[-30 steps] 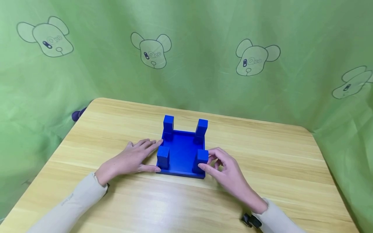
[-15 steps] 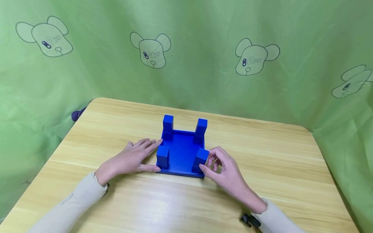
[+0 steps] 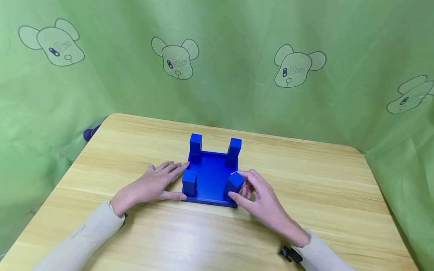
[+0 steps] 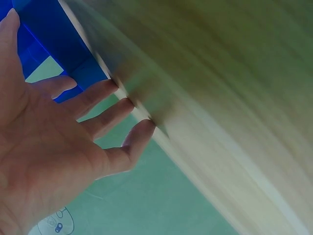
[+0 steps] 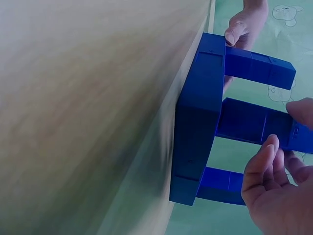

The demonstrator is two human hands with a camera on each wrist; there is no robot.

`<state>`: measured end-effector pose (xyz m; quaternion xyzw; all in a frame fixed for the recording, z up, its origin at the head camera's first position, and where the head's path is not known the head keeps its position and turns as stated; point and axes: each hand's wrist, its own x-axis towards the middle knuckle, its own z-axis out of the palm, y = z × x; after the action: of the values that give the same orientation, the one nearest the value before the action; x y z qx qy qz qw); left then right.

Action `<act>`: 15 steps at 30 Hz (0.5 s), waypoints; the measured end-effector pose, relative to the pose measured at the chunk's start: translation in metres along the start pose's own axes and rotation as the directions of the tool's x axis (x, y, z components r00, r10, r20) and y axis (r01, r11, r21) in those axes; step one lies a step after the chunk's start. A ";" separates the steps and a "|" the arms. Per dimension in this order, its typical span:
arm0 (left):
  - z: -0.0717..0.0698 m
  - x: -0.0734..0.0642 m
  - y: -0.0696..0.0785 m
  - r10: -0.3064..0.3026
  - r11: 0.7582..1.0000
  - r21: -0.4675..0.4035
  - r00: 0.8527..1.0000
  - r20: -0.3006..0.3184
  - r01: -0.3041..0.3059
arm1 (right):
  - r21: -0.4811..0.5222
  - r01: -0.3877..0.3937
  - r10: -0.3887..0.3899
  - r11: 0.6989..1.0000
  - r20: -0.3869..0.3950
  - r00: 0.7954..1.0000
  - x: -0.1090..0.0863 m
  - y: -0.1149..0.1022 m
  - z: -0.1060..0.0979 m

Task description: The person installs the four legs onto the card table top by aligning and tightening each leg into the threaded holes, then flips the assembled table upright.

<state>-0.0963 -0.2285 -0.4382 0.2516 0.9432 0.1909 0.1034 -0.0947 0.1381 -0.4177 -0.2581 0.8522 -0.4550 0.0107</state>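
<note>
A blue square base (image 3: 211, 177) with a raised rim lies on the table, and a blue block post stands at each corner. The near right post (image 3: 234, 182) is pinched near its top by the thumb and fingers of my right hand (image 3: 262, 195). Its upper block is turned at an angle to the base. In the right wrist view this post (image 5: 249, 122) shows joined sections, its lower end at the base. My left hand (image 3: 152, 184) lies at the base's left side with fingers spread, thumb near the front left corner and index fingertip at the left rim.
Near left (image 3: 189, 182), far left (image 3: 195, 145) and far right (image 3: 234, 149) posts stand upright. The wooden table (image 3: 305, 180) extends around the base. A green curtain (image 3: 234, 75) with printed animal heads hangs behind the table's back edge.
The top of the near right post has turned from square with the base to an angle, my right fingers shifting round it. My left hand stays where it was.
</note>
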 end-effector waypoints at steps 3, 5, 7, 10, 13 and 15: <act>0.000 0.000 0.000 0.000 1.000 0.002 1.000 -0.001 0.000 | 0.013 -0.030 0.029 0.999 0.002 1.000 0.001 0.000 0.001; 0.000 0.000 0.000 0.000 1.000 0.002 1.000 -0.001 0.000 | 0.023 -0.036 0.036 0.999 -0.005 0.999 0.001 0.000 0.001; -0.001 0.000 0.001 -0.001 1.000 0.002 1.000 0.000 0.001 | 0.019 -0.027 0.027 0.999 -0.023 0.999 0.001 0.001 0.001; -0.001 0.000 0.001 -0.002 1.000 0.000 1.000 0.002 0.002 | 0.006 -0.001 0.001 1.000 -0.045 0.999 0.001 0.001 0.001; -0.001 0.000 0.001 -0.004 1.000 -0.002 1.000 0.002 0.004 | 0.005 -0.001 0.001 1.000 -0.049 0.999 0.001 0.000 0.001; -0.001 0.000 0.001 -0.003 1.000 -0.002 1.000 0.003 0.003 | 0.010 -0.017 0.017 1.000 -0.042 0.999 0.000 -0.001 0.001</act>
<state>-0.0964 -0.2282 -0.4369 0.2502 0.9432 0.1914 0.1055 -0.0941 0.1371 -0.4175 -0.2413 0.8521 -0.4645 -0.0021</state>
